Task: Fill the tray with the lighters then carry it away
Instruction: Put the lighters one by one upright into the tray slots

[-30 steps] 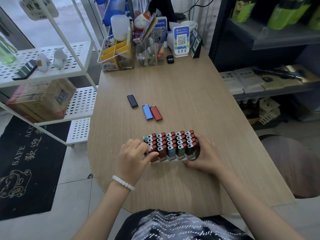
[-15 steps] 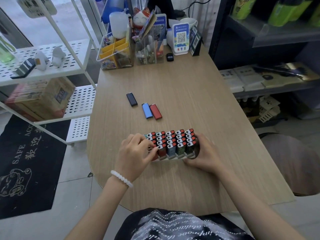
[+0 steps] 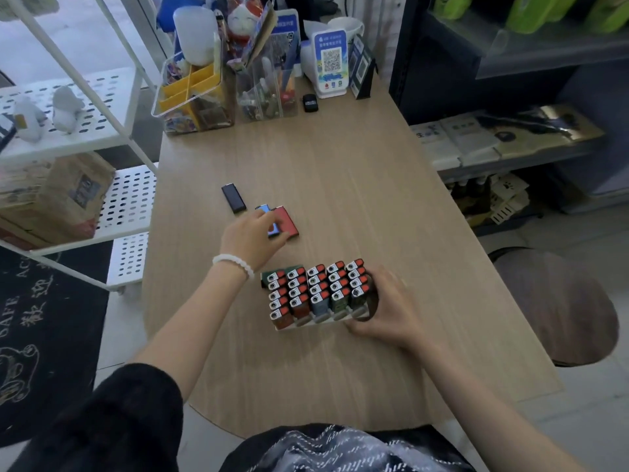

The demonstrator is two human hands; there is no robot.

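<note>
On the wooden table [image 3: 340,172], near edge: white tray [image 3: 320,323] stood packed with upright lighters.
Right hand [image 3: 388,310]: fingers curled round the tray's right end, gripping it, probably to keep it from sliding while slots get filled.
Left hand [image 3: 252,236]: reached out over the blue lighter [image 3: 272,229]; fingertips touching it, but whether it was pinched yet, cannot tell.
Loose lighters, count: three, lying flat beyond the tray. Blue and red lighter [image 3: 287,221] side by side, touching; black lighter [image 3: 233,198] a little apart to the left.
Tray count: five columns; leftmost held five, the other four held four each, about twenty-one in all.
Open slots: front row of four columns looked vacant.
Judgement: filling not finished; carrying not begun.
</note>
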